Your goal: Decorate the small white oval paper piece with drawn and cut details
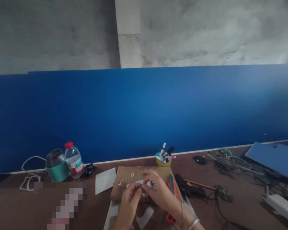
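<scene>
White paper showed just behind and between the person's two hands, above a brown cardboard sheet by the desk's near edge. In this head view, the left hand and right hand met at the fingertips, thumbs and forefingers drawn close in a pinch; whether a thin piece was caught between them, I could not tell.

About three small white scraps lay on the cardboard left of the hands, one of them with a dark hole. One torn-edged paper piece lay below the hands, and one flat white sheet lay beside the cardboard's left edge. Two bracelets circled the right wrist. One utility knife, red and grey, lay just beyond that wrist, and one black glue gun lay beside the cardboard's right edge.

Near the desk's far edge stood one yellow-green cup of several pens, one clear plastic bottle with a red cap, and one rounded teal-and-grey container. Thin tangled wires and one smooth blue board filled the far right corner.

The desk was dark brown; a pixelated patch hid part of its left side. Behind rose a smooth blue partition, then a stained grey concrete wall with one paler pillar.
</scene>
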{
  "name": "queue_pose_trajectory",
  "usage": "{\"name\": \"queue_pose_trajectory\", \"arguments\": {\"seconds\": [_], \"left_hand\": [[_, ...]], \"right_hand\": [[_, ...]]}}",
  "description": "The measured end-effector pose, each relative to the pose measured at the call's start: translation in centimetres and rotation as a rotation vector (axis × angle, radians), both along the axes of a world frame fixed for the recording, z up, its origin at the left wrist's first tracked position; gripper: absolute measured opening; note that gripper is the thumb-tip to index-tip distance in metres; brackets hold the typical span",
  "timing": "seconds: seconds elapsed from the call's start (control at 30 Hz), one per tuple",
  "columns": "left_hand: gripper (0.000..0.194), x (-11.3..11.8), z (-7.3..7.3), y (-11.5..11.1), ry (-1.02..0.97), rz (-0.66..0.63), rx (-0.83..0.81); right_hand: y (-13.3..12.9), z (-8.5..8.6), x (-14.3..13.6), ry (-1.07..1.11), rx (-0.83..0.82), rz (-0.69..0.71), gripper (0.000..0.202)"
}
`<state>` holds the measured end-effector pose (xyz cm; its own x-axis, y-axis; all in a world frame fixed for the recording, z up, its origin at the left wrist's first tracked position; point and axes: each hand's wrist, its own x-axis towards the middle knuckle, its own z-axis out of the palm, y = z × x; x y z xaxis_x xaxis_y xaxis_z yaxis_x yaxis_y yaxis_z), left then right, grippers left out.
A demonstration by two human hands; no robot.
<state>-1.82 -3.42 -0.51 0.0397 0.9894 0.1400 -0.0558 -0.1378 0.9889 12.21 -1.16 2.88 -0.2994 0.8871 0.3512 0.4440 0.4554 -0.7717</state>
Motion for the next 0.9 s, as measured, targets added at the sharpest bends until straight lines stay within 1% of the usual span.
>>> {"name": "queue_pose_trajectory", "arguments": {"seconds": [0.1,0.2,0.3,0.4,0.57,0.7,0.77,0.83,0.9], "left_hand": [[0.035,-0.1,0.4,-0.1,0.041,-0.012,0.009],[0.035,-0.2,0.4,0.0,0.06,-0.022,0.014],[0.034,-0.3,0.2,0.0,0.075,-0.027,0.032],[0.034,-0.4,0.5,-0.1,0.125,-0.008,0.045],[0.032,-0.5,1.2,-0.5,0.208,0.018,0.112],[0.029,-0.6,1.3,-0.4,0.248,0.016,0.131],[0.028,-0.8,1.1,-0.1,0.305,0.058,0.131],[0.026,-1.1,0.7,0.4,0.373,0.172,0.148],[0.023,-1.7,0.3,0.9,0.444,0.314,0.191]], "right_hand": [[0.0,0.0,0.2,0.029,-0.008,0.039,0.014],[0.0,0.3,0.3,0.037,-0.013,0.06,0.014],[0.0,0.6,0.4,0.023,-0.021,0.038,0.011],[-0.1,0.9,0.4,0.028,-0.049,0.002,0.009],[-0.3,1.1,0.3,0.104,-0.104,0.082,0.015],[0.1,0.9,0.2,0.131,-0.139,0.083,0.017],[0.6,0.3,0.4,0.109,-0.107,0.059,0.021],[1.0,-0.4,0.6,0.01,-0.013,0.016,0.022],[1.2,-1.2,0.8,-0.178,0.088,-0.03,0.024]]}}
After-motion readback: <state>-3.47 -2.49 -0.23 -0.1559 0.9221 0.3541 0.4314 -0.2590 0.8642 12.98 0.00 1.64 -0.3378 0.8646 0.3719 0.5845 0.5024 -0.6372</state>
